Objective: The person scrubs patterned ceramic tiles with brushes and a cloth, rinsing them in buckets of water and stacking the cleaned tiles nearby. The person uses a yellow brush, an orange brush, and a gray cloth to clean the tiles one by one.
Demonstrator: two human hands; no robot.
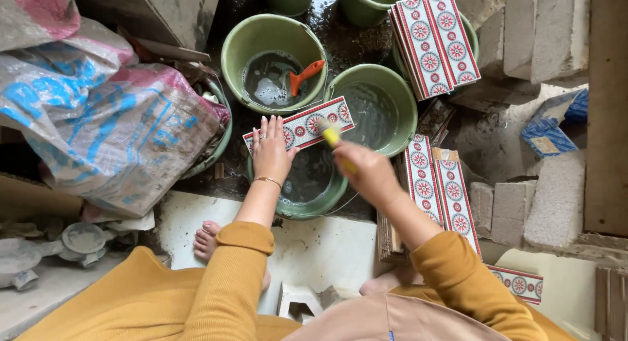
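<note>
While the left hand (pixel 271 151) lies flat, fingers spread, on the near end of a long patterned tile (pixel 302 125), the right hand (pixel 367 171) is closed around a yellow-handled brush (pixel 332 137) whose tip meets the tile's far half; the right hand is blurred, so the exact grip cannot be told. The tile, white with red borders and round rosettes, rests across the rim of a green bucket (pixel 307 197) directly under both hands. Beyond the left hand stands a second green bucket (pixel 269 63) holding murky water and an orange scoop (pixel 305 74); beyond the right hand a third green bucket (pixel 379 105) also holds water. Farther beyond the right hand a stack of matching tiles (pixel 435 40) lies over another bucket, and just outside the right forearm more tiles (pixel 439 190) stand side by side. Outside the left hand sits a woven sack (pixel 111 125). Grey blocks (pixel 543 33) lie well outside the right hand.
</note>
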